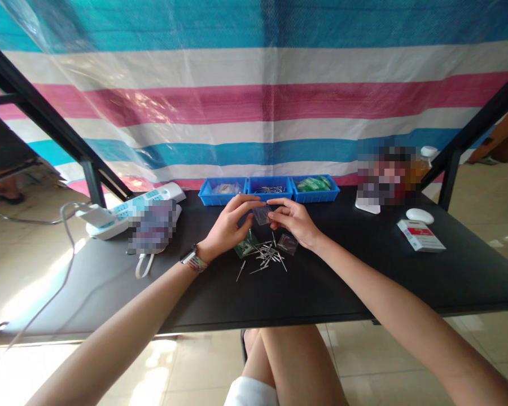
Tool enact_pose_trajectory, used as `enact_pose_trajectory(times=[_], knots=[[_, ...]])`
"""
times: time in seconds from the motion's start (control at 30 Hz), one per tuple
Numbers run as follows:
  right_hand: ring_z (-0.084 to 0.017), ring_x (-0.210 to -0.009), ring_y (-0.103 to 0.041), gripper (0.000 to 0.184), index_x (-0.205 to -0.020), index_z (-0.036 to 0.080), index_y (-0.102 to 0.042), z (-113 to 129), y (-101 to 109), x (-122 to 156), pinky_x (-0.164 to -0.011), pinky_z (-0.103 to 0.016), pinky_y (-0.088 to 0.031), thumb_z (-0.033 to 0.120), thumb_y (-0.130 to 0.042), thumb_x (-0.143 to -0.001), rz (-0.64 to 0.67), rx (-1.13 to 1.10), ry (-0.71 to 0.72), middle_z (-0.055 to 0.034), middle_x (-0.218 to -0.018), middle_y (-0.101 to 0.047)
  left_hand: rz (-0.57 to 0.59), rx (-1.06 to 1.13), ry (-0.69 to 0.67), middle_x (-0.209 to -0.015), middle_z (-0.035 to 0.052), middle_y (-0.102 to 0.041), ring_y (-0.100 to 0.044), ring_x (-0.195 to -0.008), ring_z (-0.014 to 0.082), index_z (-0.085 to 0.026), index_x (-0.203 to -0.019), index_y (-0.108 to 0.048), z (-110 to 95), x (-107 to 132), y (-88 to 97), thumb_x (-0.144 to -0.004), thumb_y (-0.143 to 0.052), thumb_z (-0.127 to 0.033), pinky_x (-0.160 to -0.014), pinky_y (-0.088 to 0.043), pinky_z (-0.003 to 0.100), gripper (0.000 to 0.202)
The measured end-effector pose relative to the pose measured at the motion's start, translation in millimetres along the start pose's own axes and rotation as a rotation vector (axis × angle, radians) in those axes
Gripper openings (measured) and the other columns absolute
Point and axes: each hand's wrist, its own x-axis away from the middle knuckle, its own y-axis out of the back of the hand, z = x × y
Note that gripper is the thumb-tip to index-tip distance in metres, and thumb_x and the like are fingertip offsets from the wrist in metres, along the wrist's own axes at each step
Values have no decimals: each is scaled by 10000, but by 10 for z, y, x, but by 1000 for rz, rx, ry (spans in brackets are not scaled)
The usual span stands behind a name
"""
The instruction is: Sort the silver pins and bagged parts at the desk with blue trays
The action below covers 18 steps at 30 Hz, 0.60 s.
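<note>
My left hand and my right hand meet above the middle of the black table. Both pinch a small clear plastic bag between their fingertips. Below the hands lies a loose pile of thin metal pins. Another small clear bag rests just under my right hand. A greenish clear bag lies beneath my left hand. A watch with a patterned strap is on my left wrist.
Three blue bins stand in a row at the table's back edge, holding bags, pins and green pieces. A white power strip with a cable lies at the left. A red and white box and a white oval object sit at the right. A striped tarp hangs behind.
</note>
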Motion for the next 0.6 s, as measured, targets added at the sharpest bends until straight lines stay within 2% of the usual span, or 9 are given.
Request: enact_pose_trajectory(times=[0.07, 0.17, 0.3, 0.4, 0.5, 0.6], knots=[[-153, -622, -703, 602, -1138, 204, -705, 18, -3, 12, -641, -293, -586, 469, -970, -667, 10, -12, -9, 22, -752, -744, 10, -27, -39, -1310, 106, -685, -648, -1234, 259, -262, -1264, -725, -12, -14, 6, -1050, -594, -250, -1088, -534, 447, 252], [-152, -634, -709, 553, -1110, 201, -708, 34, -15, 31, -652, -294, -592, 468, -954, -693, 32, -15, -24, 7, -777, -757, 24, -22, -50, -1124, 72, -757, -688, -1060, 227, -248, -1176, -750, -31, -20, 4, -1054, -631, -290, -989, -556, 400, 176], [-149, -617, -697, 490, -1070, 189, -717, 36, -30, 49, -632, -284, -582, 532, -886, -764, 42, -25, -38, -15, -752, -759, -21, 41, 52, -1010, 55, -791, -717, -928, 206, -218, -1082, -763, -16, -19, -15, -1055, -628, -327, -888, -569, 358, 176], [-147, -604, -681, 442, -1031, 196, -727, 33, -17, 50, -600, -272, -559, 551, -843, -794, 9, -9, -27, -8, -717, -739, -120, 117, 215, -969, 51, -797, -741, -884, 205, -209, -1110, -770, 77, -29, -27, -1024, -666, -379, -847, -587, 346, 217], [-147, -601, -670, 393, -1002, 196, -732, 36, 12, 41, -596, -273, -550, 511, -831, -790, -22, 22, -11, -5, -705, -728, -273, 266, 406, -932, 49, -793, -761, -850, 209, -193, -1216, -751, 248, -53, -10, -984, -702, -434, -828, -616, 350, 338], [-144, -588, -656, 336, -975, 187, -733, 45, 35, 34, -590, -274, -539, 458, -807, -791, -16, 69, 15, -8, -698, -722, -426, 374, 525, -878, 56, -788, -764, -824, 215, -145, -1248, -731, 444, -79, 40, -912, -780, -444, -821, -630, 359, 452]])
